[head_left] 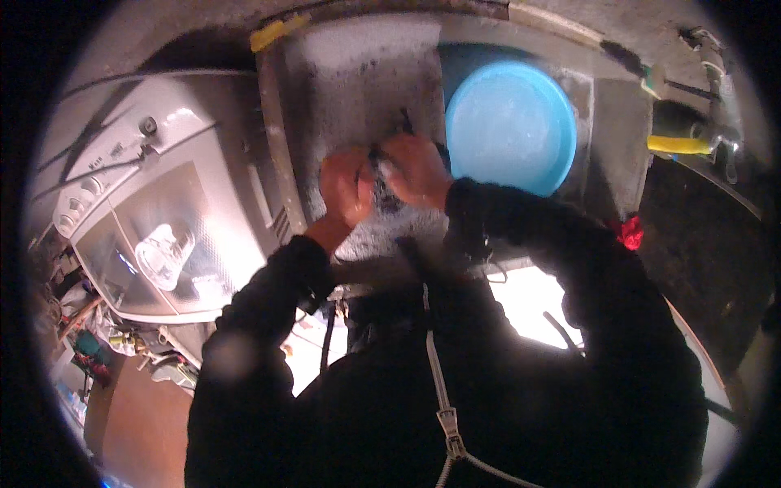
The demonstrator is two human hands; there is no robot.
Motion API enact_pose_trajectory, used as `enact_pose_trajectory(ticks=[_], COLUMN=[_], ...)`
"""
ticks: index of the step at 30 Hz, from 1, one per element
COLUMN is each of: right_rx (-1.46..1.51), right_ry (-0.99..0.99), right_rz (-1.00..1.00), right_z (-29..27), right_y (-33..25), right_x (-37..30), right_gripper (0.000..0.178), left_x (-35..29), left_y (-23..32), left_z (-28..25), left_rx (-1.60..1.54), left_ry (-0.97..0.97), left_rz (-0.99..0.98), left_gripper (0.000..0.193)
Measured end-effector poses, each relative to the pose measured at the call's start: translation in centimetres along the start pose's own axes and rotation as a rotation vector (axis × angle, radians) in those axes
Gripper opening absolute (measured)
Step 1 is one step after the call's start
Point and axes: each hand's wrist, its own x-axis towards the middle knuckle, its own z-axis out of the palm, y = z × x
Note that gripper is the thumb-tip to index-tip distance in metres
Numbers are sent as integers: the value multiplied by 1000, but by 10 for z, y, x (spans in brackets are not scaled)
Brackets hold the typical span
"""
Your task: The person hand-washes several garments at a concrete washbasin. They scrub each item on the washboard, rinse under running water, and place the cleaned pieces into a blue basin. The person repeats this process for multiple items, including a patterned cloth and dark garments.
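My left hand (345, 184) and my right hand (416, 171) meet over the ribbed, wet slab of a concrete laundry sink (370, 49). Fingers on both are closed around a small dark cloth (389, 195), bunched between them and mostly covered by the hands. One dark end of it pokes up beyond my right hand. Whitish suds lie on the slab below. Close by on the right, a round light-blue basin (511, 126) holds cloudy, soapy-looking water.
At left stands a white washing machine (183, 122), with a clear plastic container (165, 254) on its lid. A tap with a yellow piece (679, 145) is at the far right. Something red (630, 233) lies on the sink's right edge.
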Motion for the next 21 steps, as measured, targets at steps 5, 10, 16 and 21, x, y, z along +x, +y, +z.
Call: enact_pose_trajectory(ticks=[5,10,16,21], right_rx=[21,46,89,-81], right_ry=[-95,-112,-174,-277], right_rz=[48,33,31,78], right_z=[1,5,3,3], right_y=[8,16,23,20], right_x=[9,17,31,42], right_gripper=[34,34,30,41], left_x=[-3,4,6,15], left_y=[-10,-12,-16,-27], left_z=[4,4,6,9], left_rx=[74,71,82,258], left_ry=[0,8,-10,-35], left_rz=[-70,-119,-285,-432], left_gripper=[30,33,36,45])
